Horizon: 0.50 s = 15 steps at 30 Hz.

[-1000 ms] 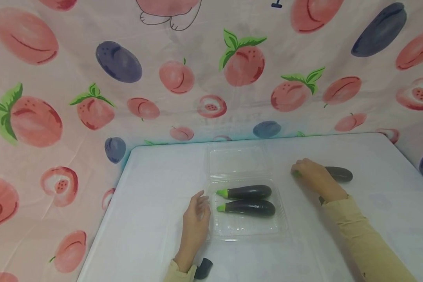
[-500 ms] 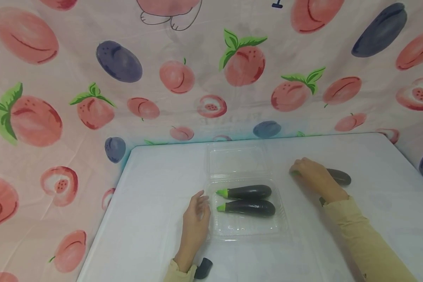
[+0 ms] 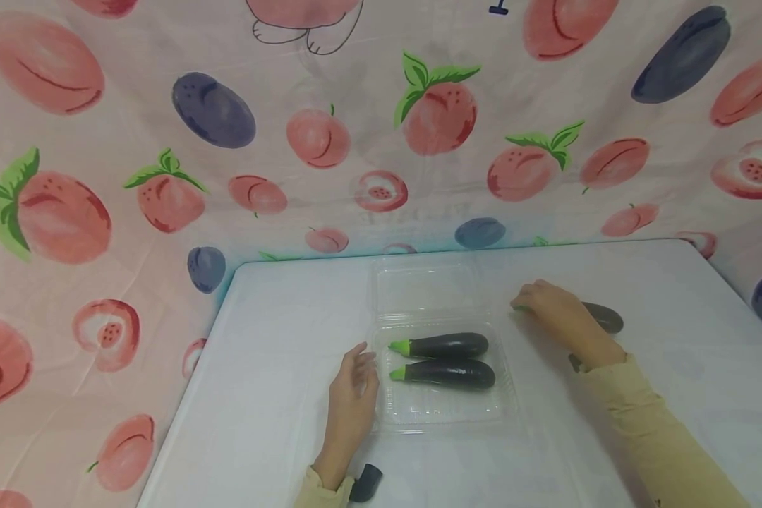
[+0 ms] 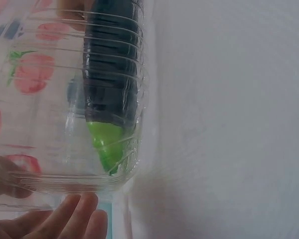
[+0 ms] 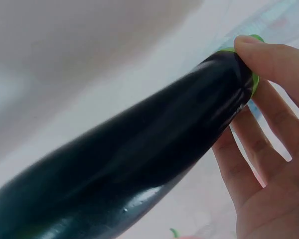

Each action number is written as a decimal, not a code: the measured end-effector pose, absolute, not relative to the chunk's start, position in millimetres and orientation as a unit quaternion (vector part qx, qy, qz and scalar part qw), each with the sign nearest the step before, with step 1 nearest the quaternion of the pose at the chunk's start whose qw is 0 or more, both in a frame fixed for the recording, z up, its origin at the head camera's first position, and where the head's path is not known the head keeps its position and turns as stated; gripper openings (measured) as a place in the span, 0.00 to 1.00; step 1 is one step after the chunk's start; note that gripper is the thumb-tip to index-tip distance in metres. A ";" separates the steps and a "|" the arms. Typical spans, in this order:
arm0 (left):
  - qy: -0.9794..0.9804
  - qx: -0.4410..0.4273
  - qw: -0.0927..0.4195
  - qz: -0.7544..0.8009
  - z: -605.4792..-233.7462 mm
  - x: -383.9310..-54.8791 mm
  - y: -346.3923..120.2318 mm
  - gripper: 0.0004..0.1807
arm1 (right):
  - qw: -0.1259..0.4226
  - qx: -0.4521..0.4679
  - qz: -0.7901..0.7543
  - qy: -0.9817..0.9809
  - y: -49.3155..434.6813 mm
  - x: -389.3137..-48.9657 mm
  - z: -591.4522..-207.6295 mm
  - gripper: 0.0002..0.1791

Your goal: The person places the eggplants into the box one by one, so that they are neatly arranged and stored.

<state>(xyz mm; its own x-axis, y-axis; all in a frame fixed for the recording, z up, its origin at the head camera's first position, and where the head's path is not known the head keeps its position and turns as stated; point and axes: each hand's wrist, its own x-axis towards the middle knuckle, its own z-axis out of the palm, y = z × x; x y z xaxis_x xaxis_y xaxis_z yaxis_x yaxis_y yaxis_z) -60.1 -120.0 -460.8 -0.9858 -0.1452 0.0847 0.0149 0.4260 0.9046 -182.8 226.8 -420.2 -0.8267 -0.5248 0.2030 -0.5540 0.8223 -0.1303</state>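
Note:
Two dark eggplants, an upper one (image 3: 451, 345) and a lower one (image 3: 454, 374), lie side by side in a clear plastic clamshell container (image 3: 441, 416), green stems pointing left. Its lid lies folded back. My left hand (image 3: 352, 391) rests beside the container's left edge, fingers loosely extended; in the left wrist view its fingers (image 4: 82, 216) touch the wall. To the right of the container, my right hand (image 3: 555, 314) pinches another eggplant (image 3: 605, 318) at its stem end. In the right wrist view, thumb and fingers hold that eggplant (image 5: 129, 149) at the green cap.
All this stands on a white-covered table (image 3: 260, 367). A fruit-printed cloth (image 3: 330, 70) hangs behind and at the left. A black strap piece (image 3: 367, 483) shows by the left sleeve.
My right hand has shifted slightly left toward the container, and the eggplant it holds has come along. My left hand and the two eggplants in the container stay put.

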 end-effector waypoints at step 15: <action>-0.848 0.037 0.081 -0.523 -460.4 -59.4 -119.2 0.22 | 0.104 0.303 0.089 -0.943 210.5 -172.7 -405.1 0.13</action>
<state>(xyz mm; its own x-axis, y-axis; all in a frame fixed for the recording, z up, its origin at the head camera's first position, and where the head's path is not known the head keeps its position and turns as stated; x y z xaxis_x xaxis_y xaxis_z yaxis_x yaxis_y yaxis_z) -59.4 -119.2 -460.4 -0.9841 -0.1472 0.0994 0.0229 0.4503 0.8926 -172.7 210.5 -405.1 -0.7949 -0.5525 0.2509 -0.5897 0.8008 -0.1050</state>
